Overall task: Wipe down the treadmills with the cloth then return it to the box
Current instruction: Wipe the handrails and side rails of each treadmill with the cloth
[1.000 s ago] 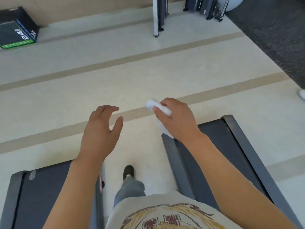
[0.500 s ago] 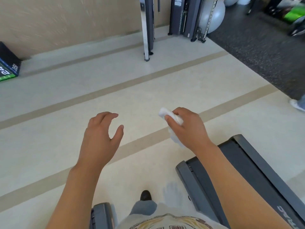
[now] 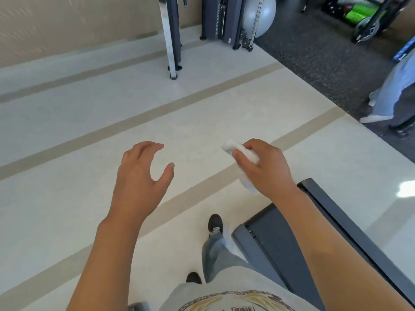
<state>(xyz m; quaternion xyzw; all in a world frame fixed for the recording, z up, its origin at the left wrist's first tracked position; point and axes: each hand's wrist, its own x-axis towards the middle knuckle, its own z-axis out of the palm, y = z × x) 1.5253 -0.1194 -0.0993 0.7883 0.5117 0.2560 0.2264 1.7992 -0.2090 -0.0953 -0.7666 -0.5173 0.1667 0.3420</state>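
My right hand [image 3: 267, 167] is closed around a white cloth [image 3: 243, 157], whose ends stick out above and below the fist. My left hand [image 3: 140, 176] hovers beside it, holding nothing, with the fingers curled apart. Both hang over the pale floor. The rear end of a dark grey treadmill [image 3: 280, 239] lies at the lower right, partly under my right forearm. A small corner of a second treadmill [image 3: 138, 307] shows at the bottom edge. No box is in view.
A metal upright post [image 3: 171, 34] and a weight machine [image 3: 226, 21] stand ahead, with a grey exercise ball [image 3: 261, 13] behind. Dark rubber flooring [image 3: 332, 55] covers the right side. Another person's legs [image 3: 386, 99] stand at the right edge. My own feet step between the treadmills.
The view has swung up and to the right as I walk forward. The black box at the left has left the frame. Both treadmills slid down, and my right hand keeps the cloth.
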